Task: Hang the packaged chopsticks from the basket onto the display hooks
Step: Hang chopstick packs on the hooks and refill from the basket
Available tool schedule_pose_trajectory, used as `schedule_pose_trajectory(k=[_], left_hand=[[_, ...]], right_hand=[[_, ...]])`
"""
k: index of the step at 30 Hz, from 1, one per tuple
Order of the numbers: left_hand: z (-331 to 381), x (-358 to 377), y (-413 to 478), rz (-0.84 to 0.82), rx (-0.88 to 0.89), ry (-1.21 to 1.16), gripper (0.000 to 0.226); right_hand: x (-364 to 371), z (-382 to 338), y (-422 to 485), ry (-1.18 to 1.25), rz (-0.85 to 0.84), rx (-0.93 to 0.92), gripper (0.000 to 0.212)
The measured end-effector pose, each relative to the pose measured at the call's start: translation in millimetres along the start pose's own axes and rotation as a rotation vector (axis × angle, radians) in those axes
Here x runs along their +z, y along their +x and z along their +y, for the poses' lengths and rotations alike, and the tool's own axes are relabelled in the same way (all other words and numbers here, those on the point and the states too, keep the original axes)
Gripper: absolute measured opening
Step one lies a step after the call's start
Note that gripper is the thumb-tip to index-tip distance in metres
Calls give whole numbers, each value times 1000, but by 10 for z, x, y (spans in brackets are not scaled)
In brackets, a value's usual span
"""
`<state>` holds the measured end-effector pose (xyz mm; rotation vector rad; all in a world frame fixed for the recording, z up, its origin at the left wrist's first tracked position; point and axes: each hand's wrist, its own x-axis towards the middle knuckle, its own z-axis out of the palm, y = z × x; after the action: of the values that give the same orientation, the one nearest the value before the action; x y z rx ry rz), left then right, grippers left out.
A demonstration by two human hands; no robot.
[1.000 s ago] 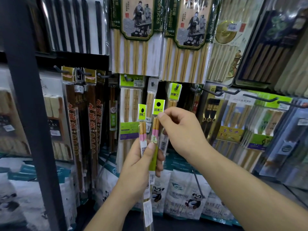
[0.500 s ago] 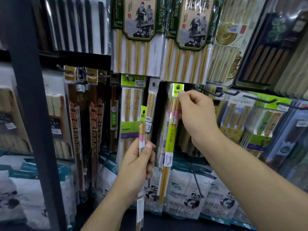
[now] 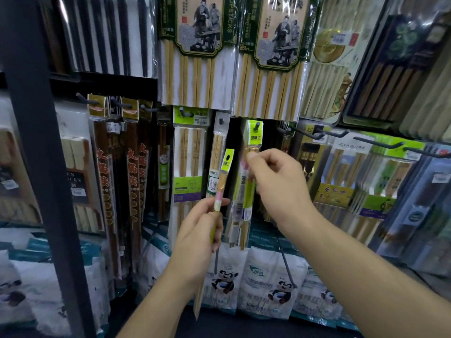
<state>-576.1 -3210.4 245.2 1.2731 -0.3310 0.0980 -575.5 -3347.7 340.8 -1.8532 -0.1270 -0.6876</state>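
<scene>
Chopstick pack [image 3: 220, 189], lime header tilted, is gripped in the left hand [image 3: 197, 237] before the rack. The right hand [image 3: 278, 184] curls beside a hung pack [image 3: 255, 136] on its hook [image 3: 256, 125]; blur hides any pinch. Behind, a green-bordered pack [image 3: 200, 32] reads "OPSTICKS", cut off; a header card [image 3: 351, 147] reads "JOYHER".

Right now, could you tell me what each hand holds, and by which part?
The left hand grips a slim clear pack of bamboo chopsticks with a yellow-green header by its middle, below the pink band. The right hand is too blurred to tell.
</scene>
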Motion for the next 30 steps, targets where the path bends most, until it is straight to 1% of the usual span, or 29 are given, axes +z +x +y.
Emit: schedule_pose_trajectory(k=[2, 3, 5, 8, 9, 12, 16, 19, 26, 30], left_hand=[[20, 54, -25, -3, 36, 28, 44], [32, 77, -31, -15, 60, 35, 42], [69, 124, -33, -39, 115, 44, 41], [136, 172, -39, -47, 177, 38, 49], [145, 181, -39, -44, 189, 25, 45], [127, 186, -28, -52, 167, 0, 27], [83, 181, -38, -76, 102, 36, 28], [61, 165, -29, -73, 83, 61, 27], [-22, 159, 2, -32, 64, 75, 24], [-63, 148, 24, -21, 90, 151, 26]], right_hand=[[27, -46, -86, -19, -127, -42, 20], [34, -67, -108, -40, -150, -64, 16], [27, -98, -96, -65, -117, -92, 13], [-35, -139, -8, -46, -57, -106, 17], [-52, -160, 20, -43, -43, -115, 18], [-89, -212, 110, 8, 42, -127, 23], [-101, -257, 236, 96, 128, -58, 27], [-80, -224, 259, 84, 149, -32, 30], [-39, -102, 317, 34, 179, -42, 39], [-11, -20, 331, 15, 177, -16, 40]])
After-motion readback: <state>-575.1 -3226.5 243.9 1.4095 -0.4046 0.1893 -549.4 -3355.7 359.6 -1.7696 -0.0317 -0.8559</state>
